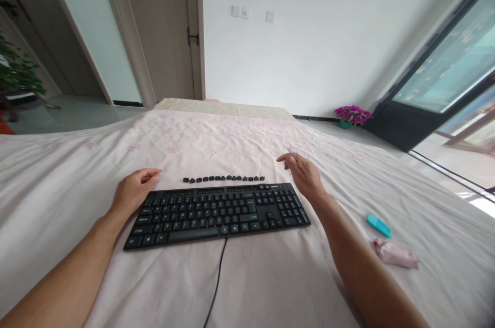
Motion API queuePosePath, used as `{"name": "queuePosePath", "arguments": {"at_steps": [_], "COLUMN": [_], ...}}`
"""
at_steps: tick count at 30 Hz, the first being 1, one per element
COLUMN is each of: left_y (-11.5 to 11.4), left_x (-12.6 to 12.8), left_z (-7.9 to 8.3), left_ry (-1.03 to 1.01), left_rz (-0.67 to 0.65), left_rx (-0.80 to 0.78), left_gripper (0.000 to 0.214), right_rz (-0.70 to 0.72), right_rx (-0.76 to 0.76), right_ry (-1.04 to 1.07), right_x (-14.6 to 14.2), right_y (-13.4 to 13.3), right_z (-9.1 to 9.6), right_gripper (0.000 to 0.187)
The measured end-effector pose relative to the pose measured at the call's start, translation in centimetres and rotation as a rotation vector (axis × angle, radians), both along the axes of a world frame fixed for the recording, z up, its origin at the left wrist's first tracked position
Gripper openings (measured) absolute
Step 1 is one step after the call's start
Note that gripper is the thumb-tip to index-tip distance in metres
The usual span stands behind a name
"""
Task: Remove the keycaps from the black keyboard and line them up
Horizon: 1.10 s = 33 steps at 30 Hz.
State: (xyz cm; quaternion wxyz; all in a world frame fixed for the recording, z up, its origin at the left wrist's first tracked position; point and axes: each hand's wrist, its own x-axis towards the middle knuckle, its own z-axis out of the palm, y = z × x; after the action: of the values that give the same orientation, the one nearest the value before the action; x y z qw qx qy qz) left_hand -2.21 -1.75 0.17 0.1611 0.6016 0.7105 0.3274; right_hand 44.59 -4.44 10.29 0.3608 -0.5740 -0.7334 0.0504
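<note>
Head view, left to right: the left hand [133, 191] rests on the bed sheet [62, 173] with fingers loosely curled and together, holding nothing, touching the far-left corner of the black keyboard [218, 213] that lies mid-bed. A row of loose keycaps [224, 179] sits just beyond the keyboard's far edge. The right hand [305, 176] hovers by the keyboard's far-right corner, pinching a small pale thing [293, 150] too small to identify. Toward the bed's right edge lie a teal block [378, 225] and a pink cloth [395, 255].

black keyboard [218, 213] flat, keycap row [224, 179] just behind
</note>
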Motion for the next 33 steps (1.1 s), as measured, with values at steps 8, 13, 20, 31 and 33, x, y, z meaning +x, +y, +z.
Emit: {"name": "queuePosePath", "arguments": {"at_steps": [8,13,20,31,33], "left_y": [-0.1,-0.2,-0.2,-0.3,-0.5], "left_x": [0.2,0.2,0.1,0.5,0.5], "left_z": [0.3,0.4,0.3,0.6,0.7], "left_ry": [0.015,0.012,0.024,0.0,-0.013], "left_rz": [0.008,0.001,0.002,0.006,0.014], "left_rx": [0.001,0.003,0.006,0.001,0.009], "left_gripper": [0.039,0.038,0.04,0.037,0.036], "right_rz": [0.265,0.266,0.312,0.431,0.393], "right_rx": [-0.277,-0.376,-0.394,-0.237,-0.25], "right_ry": [0.306,0.318,0.292,0.094,0.16], "right_x": [-1.4,-1.5,-2.1,-3.1,-2.7], "right_y": [0.4,0.3,-0.1,0.1,0.1], "right_z": [-1.7,-2.1,-2.1,-2.5,-3.2], "right_gripper": [0.029,0.022,0.019,0.016,0.017]}}
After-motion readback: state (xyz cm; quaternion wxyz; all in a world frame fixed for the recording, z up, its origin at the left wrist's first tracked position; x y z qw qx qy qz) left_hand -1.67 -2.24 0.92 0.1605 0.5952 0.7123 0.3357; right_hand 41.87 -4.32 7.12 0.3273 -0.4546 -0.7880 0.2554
